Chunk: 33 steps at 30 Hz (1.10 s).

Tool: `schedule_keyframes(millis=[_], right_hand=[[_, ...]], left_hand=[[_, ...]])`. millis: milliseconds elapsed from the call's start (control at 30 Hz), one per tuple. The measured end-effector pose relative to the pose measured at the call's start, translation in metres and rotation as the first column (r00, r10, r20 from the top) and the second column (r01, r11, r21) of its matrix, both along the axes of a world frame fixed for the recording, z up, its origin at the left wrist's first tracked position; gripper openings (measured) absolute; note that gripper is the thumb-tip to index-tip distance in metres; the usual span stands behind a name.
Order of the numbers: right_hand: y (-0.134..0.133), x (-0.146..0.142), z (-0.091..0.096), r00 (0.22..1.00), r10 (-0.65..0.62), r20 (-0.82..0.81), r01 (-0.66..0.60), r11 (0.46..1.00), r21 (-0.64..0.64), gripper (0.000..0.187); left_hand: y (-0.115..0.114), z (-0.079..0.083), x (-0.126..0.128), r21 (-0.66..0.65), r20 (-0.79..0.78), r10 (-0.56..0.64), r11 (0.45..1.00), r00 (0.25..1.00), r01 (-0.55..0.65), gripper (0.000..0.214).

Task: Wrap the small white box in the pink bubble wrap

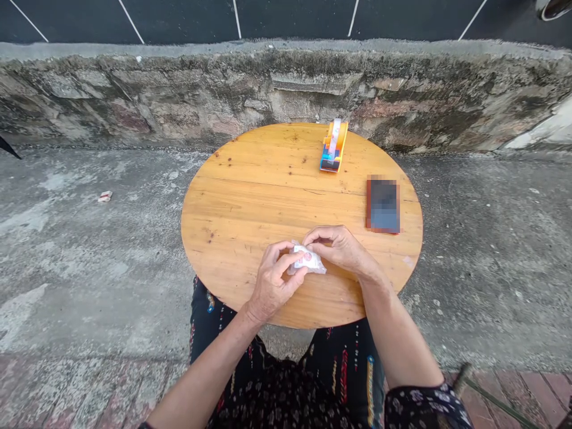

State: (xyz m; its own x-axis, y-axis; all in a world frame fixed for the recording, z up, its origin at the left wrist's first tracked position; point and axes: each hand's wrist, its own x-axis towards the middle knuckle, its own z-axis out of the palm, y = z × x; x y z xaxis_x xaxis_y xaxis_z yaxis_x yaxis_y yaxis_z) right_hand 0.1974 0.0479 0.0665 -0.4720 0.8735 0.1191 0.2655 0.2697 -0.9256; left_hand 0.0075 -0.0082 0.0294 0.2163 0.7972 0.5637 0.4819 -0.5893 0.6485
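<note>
The left hand (271, 280) and right hand (342, 247) pinch a small white plastic packet (308, 261) over the round wooden table (250, 196); close-set fingertip holds seem best.

**White packet (308, 261) pinched between two hands**

The packet is small, white and crinkled, glossy like thin plastic wrap, with a red-pink mark on its upper face. It is bunched up, not flat, and its edges are uneven. The fingers of the left hand (271, 280) and the right hand (342, 247) hold it from either side: the left thumb lies over its left end, and the right fingertips grip its upper right edge. It sits low over the near part of the round wooden surface (268, 190). Whether it touches the wood cannot be told.
</note>
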Motion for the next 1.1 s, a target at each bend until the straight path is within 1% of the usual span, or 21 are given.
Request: schedule_keyframes(millis=[133, 433, 767, 933, 1033, 1100], right_hand=[[-0.0013, 0.0014, 0.0035, 0.999, 0.048, 0.003, -0.049, 0.998, 0.029, 0.014], [-0.0016, 0.0045, 0.0043, 0.995, 0.099, 0.026, -0.101, 0.992, 0.074, 0.016], [-0.0036, 0.0053, 0.0094, 0.991, 0.099, 0.086, -0.111, 0.982, 0.154, 0.018], [-0.0042, 0.0056, 0.0098, 0.990, 0.086, 0.111, -0.104, 0.979, 0.176, 0.020], [-0.0046, 0.0054, 0.0101, 0.990, 0.079, 0.117, -0.100, 0.978, 0.184, 0.019], [-0.0046, 0.0055, 0.0104, 0.991, 0.082, 0.110, -0.102, 0.976, 0.190, 0.019]], left_hand=[[-0.0001, 0.0001, 0.0002, 0.000, 0.004, -0.004, 1.000, 1.000, 0.004, 0.025], [-0.0009, 0.0013, -0.0001, -0.003, -0.017, 0.005, 1.000, 1.000, -0.005, 0.024], [-0.0012, 0.0027, 0.0001, -0.030, -0.018, 0.021, 0.999, 1.000, -0.021, 0.026], [-0.0003, 0.0019, -0.0001, -0.030, 0.006, 0.035, 0.999, 0.999, -0.034, 0.036], [0.0000, 0.0011, -0.0005, -0.020, -0.018, 0.032, 0.999, 0.999, -0.032, 0.042], [0.0001, 0.0008, -0.0008, -0.019, -0.032, 0.022, 1.000, 0.999, -0.023, 0.042]])
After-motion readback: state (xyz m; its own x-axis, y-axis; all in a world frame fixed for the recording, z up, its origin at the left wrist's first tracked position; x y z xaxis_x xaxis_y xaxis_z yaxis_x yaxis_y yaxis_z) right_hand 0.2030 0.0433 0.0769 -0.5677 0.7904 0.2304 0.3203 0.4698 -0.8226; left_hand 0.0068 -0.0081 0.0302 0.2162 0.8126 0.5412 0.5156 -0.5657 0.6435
